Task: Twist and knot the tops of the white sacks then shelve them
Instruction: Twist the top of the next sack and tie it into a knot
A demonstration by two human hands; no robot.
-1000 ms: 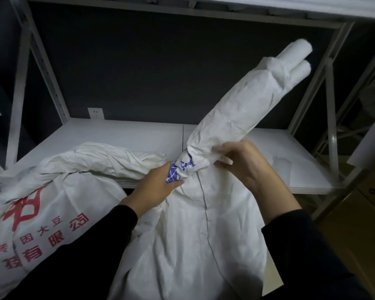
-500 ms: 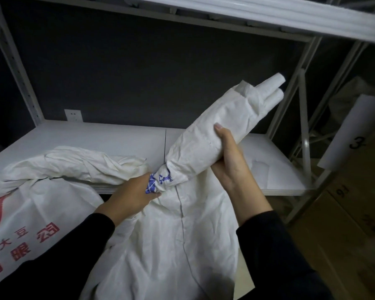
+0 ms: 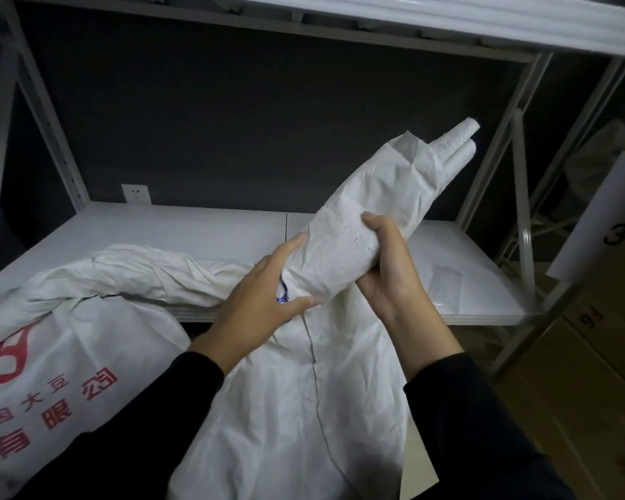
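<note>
A plain white sack stands in front of me, its top twisted into a long neck slanting up to the right, with white rolls poking out of the end. My left hand grips the base of that neck, thumb in front and fingers behind. My right hand wraps the neck from below a little higher up. A second white sack with red printed characters lies at the left, its twisted top resting on the shelf edge.
A white metal shelf runs across behind the sacks, with a dark wall and a socket behind it. Slanted uprights stand at the right. Cardboard boxes and a label marked 3 sit at the far right.
My left hand has shifted up the neck and now wraps it with the thumb in front. My right hand has turned under the neck. The neck has tilted lower.
</note>
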